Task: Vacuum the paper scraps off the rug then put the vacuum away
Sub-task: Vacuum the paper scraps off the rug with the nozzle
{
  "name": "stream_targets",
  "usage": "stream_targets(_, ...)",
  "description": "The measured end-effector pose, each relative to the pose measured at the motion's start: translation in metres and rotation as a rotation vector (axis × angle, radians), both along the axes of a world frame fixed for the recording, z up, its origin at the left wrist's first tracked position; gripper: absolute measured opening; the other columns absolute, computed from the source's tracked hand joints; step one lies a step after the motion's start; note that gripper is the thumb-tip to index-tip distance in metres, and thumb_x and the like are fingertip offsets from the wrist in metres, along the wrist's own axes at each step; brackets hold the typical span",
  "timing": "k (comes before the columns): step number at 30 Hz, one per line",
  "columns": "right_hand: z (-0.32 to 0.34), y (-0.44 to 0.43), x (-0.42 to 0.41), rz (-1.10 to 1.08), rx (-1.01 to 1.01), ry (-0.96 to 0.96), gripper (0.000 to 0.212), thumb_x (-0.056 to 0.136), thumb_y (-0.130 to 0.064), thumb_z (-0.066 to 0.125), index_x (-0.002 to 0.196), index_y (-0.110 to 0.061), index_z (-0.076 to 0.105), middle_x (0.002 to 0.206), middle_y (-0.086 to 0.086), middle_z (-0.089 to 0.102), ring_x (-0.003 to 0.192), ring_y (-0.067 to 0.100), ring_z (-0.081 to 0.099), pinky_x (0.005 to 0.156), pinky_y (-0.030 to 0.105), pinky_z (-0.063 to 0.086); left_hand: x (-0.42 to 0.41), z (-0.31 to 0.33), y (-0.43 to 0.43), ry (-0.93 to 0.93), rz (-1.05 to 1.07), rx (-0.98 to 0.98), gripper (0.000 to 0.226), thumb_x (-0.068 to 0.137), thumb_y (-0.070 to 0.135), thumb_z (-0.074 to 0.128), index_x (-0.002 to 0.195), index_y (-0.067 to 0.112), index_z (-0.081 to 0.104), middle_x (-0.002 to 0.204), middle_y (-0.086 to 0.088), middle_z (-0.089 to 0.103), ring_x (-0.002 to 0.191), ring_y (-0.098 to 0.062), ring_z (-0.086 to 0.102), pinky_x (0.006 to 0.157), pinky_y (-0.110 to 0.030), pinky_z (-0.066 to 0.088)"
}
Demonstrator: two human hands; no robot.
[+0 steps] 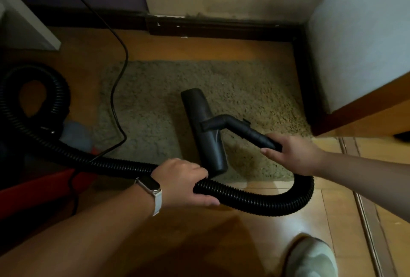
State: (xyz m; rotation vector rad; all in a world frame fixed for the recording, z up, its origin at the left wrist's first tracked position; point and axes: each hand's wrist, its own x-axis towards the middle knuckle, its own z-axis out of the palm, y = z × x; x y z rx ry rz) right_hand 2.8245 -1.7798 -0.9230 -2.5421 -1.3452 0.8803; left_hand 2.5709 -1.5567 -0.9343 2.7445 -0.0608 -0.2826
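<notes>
The rug point(244, 90) lay on the wooden floor point(221, 243) in a corner, its far edge near the dark skirting board point(221, 30). The black vacuum head point(204, 130) rested flat on the rug, its long side running from the middle of the rug towards the near edge. A bent black pipe point(241, 129) rose from the middle of the head and slanted towards the right.

The right hand point(295, 154) held the end of that pipe where it joined the hose point(255, 201), its fingers point(267, 150) curled around the pipe from above. From there the ribbed hose looped down over the floor and back to the left. The left hand point(182, 181) gripped it just beside the near end of the head, fingers wrapped over the top and thumb stretched along the near side. A watch point(150, 185) with a pale strap sat on the left wrist. Beyond the left hand the hose ran on and coiled into a loop at the left edge.

A thin black cord point(117, 90) hung down from the top and crossed the rug's left side. A red object point(44, 185) lay low on the left, too dark to tell whether it was the vacuum's body or what it held. A pale shoe point(310, 256) stood on the floor at the bottom right.
</notes>
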Motion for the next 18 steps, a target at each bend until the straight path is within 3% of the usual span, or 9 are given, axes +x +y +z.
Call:
stream_targets(6,-0.001,0.026,-0.041,0.08,-0.024,0.036,0.028,0.096,-0.051,0.055,0.119,-0.035,0.056,0.074,-0.009,0.063,0.062,0.004,0.059,0.056,0.027,0.046,-0.035,0.005,0.018,0.052,0.012,0.025,0.073,0.076,0.092,0.022,0.089,0.03,0.058,0.077,0.014,0.056,0.07,-0.007,0.056,0.069,-0.032,0.05)
stream_targets(11,-0.005,0.055,-0.07,0.175,-0.036,0.055,0.03,0.096,-0.052,0.055,0.119,-0.034,0.056,0.071,-0.01,0.06,0.058,0.0,0.055,0.049,0.014,0.032,-0.066,0.008,0.034,0.102,-0.004,0.045,0.073,0.075,0.091,0.019,0.087,0.029,0.056,0.079,0.012,0.057,0.071,-0.01,0.057,0.071,-0.036,0.05)
stream_targets(16,-0.014,0.08,-0.099,0.239,-0.066,0.083,0.034,0.095,-0.055,0.055,0.121,-0.033,0.055,0.075,-0.013,0.06,0.063,-0.002,0.055,0.052,0.015,0.037,-0.098,0.013,0.056,0.107,0.007,0.068,0.072,0.076,0.09,0.019,0.083,0.029,0.055,0.075,0.011,0.057,0.068,-0.011,0.058,0.069,-0.037,0.051)
stream_targets(18,-0.016,0.092,-0.11,0.262,-0.065,0.105,0.035,0.094,-0.056,0.054,0.12,-0.033,0.056,0.076,-0.012,0.061,0.064,0.0,0.057,0.056,0.024,0.044,-0.111,0.014,0.068,0.081,0.036,0.083,0.07,0.076,0.09,0.02,0.08,0.029,0.055,0.073,0.011,0.056,0.066,-0.011,0.057,0.066,-0.036,0.051)
